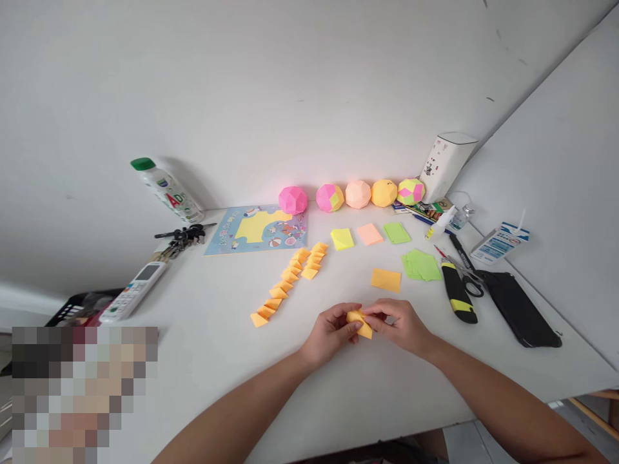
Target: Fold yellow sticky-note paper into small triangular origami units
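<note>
Between my two hands is a small piece of folded orange paper (366,331), held just above the white table. My left hand (334,328) pinches its left side between thumb and fingers. From the right, the fingertips of my right hand (399,325) close on its upper edge; they partly cover it. A flat orange sticky note (385,280) lies just beyond my hands. Farther left, a long row of folded orange paper units (283,285) runs diagonally, with a shorter row of the same units (315,260) beside it.
Several folded paper balls (358,194) line the wall. Yellow (342,238), pink (370,234) and green (396,232) note pads stand before them, with loose green notes (422,265) nearby. To the right lie a utility knife (458,293), scissors (472,285) and a black phone (520,308); left, a remote control (134,291).
</note>
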### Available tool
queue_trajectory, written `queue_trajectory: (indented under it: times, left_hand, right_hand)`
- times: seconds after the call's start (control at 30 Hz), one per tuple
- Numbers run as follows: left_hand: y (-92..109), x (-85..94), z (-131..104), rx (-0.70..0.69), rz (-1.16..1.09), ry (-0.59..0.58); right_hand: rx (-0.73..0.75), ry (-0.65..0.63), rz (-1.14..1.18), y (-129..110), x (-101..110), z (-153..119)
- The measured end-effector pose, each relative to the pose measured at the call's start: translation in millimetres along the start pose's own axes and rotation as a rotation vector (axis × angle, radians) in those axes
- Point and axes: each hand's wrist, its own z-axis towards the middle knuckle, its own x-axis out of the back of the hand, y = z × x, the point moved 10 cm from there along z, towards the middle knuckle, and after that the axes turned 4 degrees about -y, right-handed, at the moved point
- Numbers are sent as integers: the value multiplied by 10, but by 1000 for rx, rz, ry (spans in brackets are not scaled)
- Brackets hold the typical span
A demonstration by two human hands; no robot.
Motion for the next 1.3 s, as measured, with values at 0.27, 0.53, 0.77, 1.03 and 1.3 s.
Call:
queue_trajectory:
  times: [0.27, 0.53, 0.77, 1.03, 1.3]
  left_hand:
    - [11, -19, 15, -27, 31, -13]
    - [43, -2, 9, -72, 135, 9]
    - [165, -19, -17, -185, 337, -7]
    - [182, 1, -23, -160, 311, 17]
    - [115, 12, -24, -64, 261, 35]
  right_hand:
    - [125, 19, -100, -164, -10, -33]
    - [226, 30, -210, -225, -49, -61]
    - [230, 25, -201, -185, -40, -67]
    - [-29, 13, -129, 24, -19, -28]
    - [-186, -18, 27, 184, -48, -47]
